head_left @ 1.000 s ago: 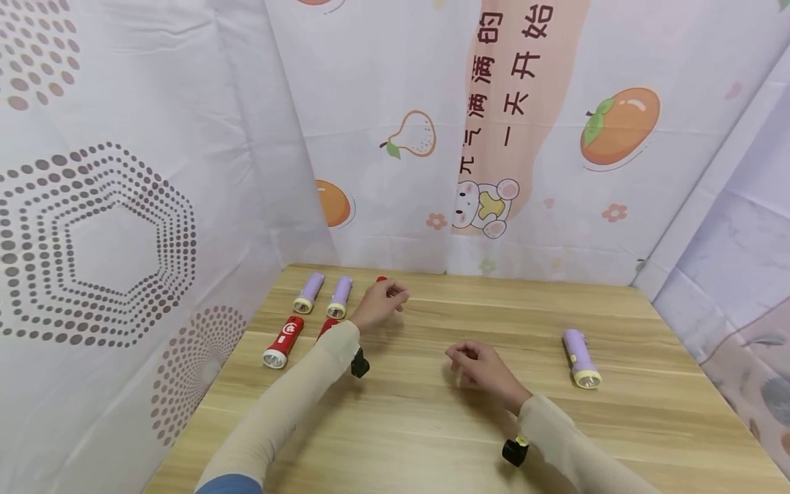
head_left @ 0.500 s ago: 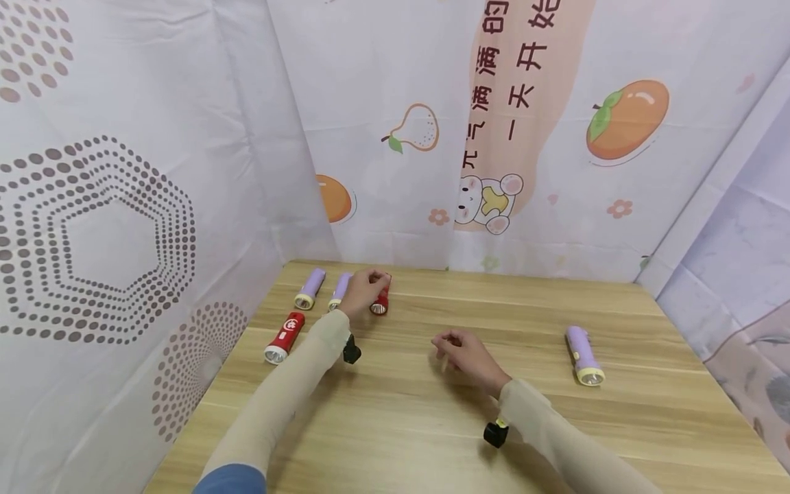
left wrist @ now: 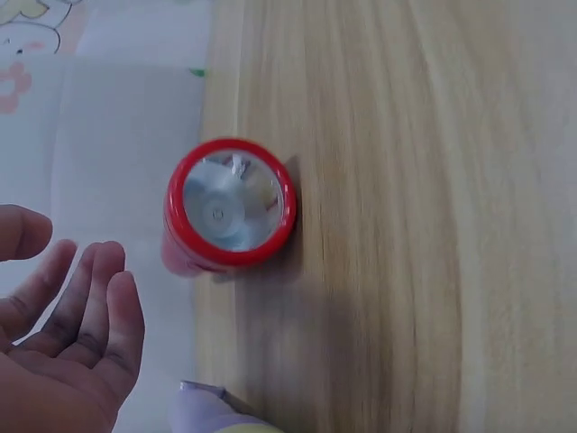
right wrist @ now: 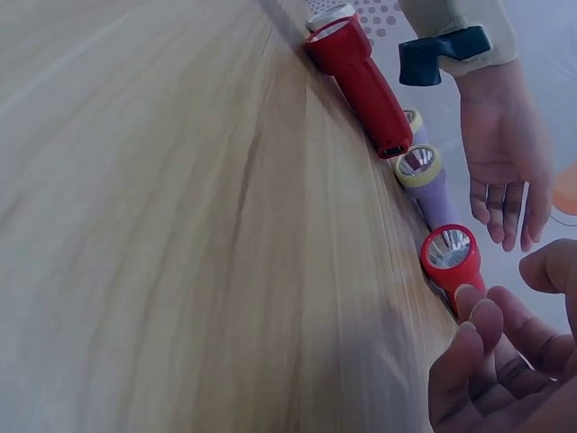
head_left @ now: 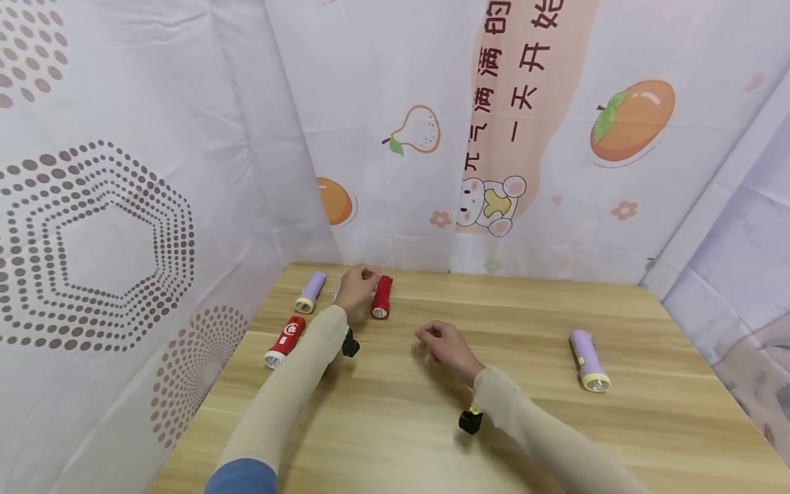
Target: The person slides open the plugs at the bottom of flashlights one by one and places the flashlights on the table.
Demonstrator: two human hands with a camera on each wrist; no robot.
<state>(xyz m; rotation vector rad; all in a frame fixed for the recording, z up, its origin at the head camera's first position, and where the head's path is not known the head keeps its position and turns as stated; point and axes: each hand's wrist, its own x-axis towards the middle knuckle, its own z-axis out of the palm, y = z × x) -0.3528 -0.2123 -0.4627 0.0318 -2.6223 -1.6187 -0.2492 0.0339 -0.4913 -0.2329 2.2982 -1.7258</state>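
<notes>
In the head view my left hand (head_left: 358,289) hovers just left of a red flashlight (head_left: 381,298) that lies near the table's back edge, lens toward me. The left wrist view shows a gap between the loosely bent fingers (left wrist: 90,307) and that flashlight's red-rimmed lens (left wrist: 232,206). A purple flashlight (head_left: 337,289) is mostly covered by this hand. My right hand (head_left: 450,350) hangs over the middle of the table, fingers loosely curled and holding nothing. A second all-red flashlight (right wrist: 368,90) lies beneath the left forearm, out of sight in the head view.
At the left lie another purple flashlight (head_left: 311,292) and a red flashlight with a white head (head_left: 284,342). One purple flashlight (head_left: 589,361) lies alone at the right. Printed curtains (head_left: 395,199) enclose the wooden table (head_left: 395,439) at the back and sides.
My left hand has shifted left, uncovering the red flashlight at the back and covering a purple one. My right hand has moved left and slightly farther away from me.
</notes>
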